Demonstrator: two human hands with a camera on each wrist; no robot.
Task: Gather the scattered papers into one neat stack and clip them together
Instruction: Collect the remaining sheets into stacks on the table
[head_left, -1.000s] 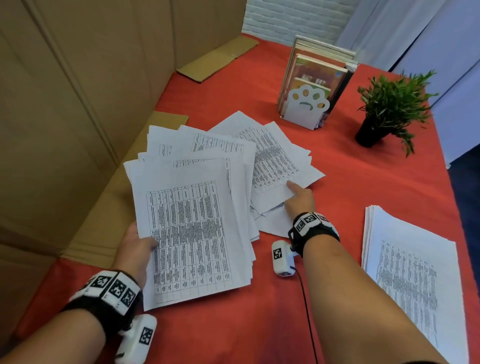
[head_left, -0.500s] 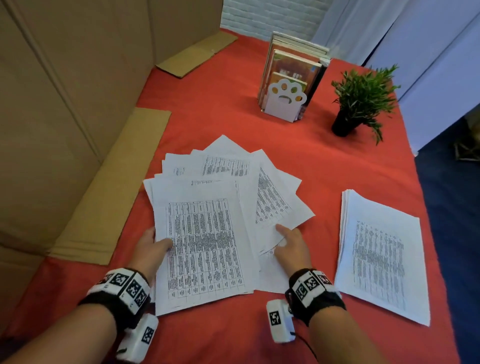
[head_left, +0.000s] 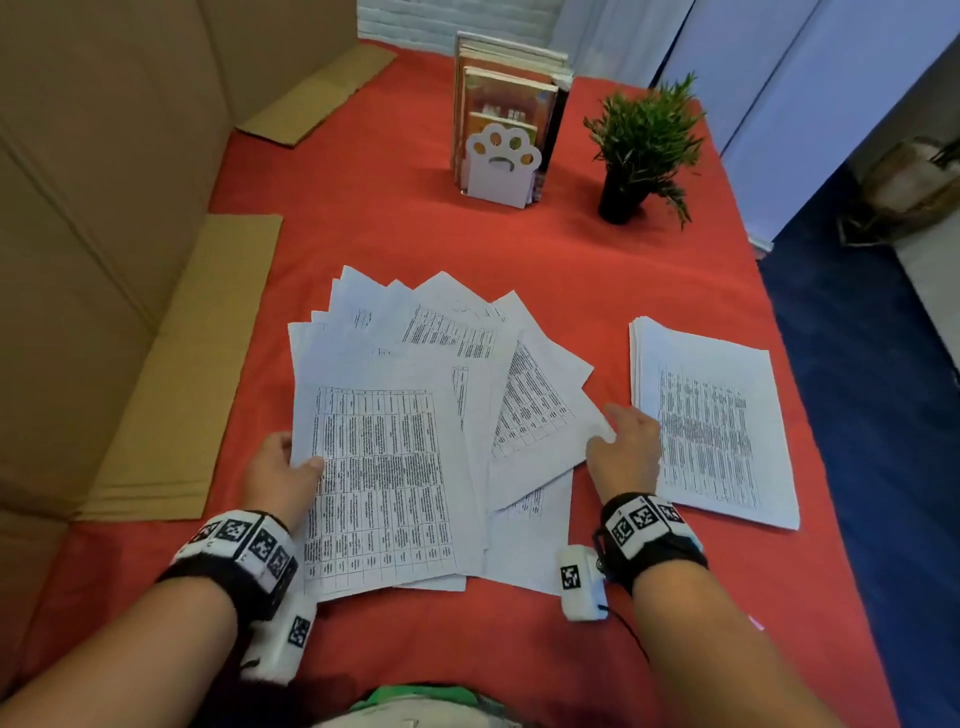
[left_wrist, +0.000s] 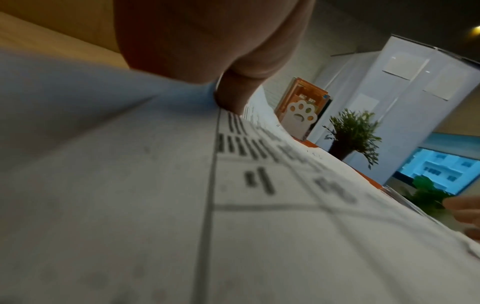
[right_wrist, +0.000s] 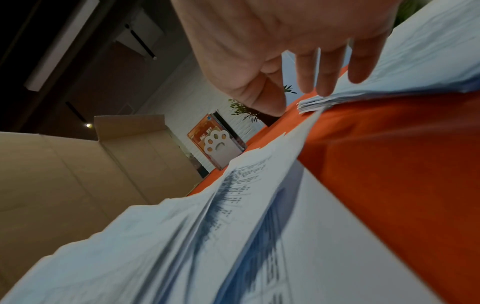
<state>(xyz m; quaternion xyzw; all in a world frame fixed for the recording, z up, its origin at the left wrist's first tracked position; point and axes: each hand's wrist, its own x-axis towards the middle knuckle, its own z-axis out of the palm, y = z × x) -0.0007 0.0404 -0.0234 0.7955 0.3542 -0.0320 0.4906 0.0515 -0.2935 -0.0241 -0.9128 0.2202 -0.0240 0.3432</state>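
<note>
Several printed sheets (head_left: 405, 415) lie fanned out on the red tablecloth in the head view. My left hand (head_left: 291, 462) grips the fan's left edge, thumb (left_wrist: 233, 96) on the top sheet (left_wrist: 155, 205) and fingers hidden beneath. My right hand (head_left: 618, 431) sits at the fan's right edge, between it and a separate neat stack of papers (head_left: 711, 415). In the right wrist view the right hand (right_wrist: 298, 92) has straight, spread fingers pointing down by the stack's corner (right_wrist: 415, 61), holding nothing. The loose sheets (right_wrist: 207, 226) are blurred.
A white paw-shaped bookend with books (head_left: 501, 166) and a small potted plant (head_left: 639, 150) stand at the back. Flat cardboard (head_left: 176, 374) lies along the left under a cardboard wall. The table's right edge (head_left: 789, 415) drops to a blue floor.
The fanned sheets have slid toward me and bunched closer. My right hand left the top of the right-hand sheets and moved to the fan's right edge. My left hand kept its grip.
</note>
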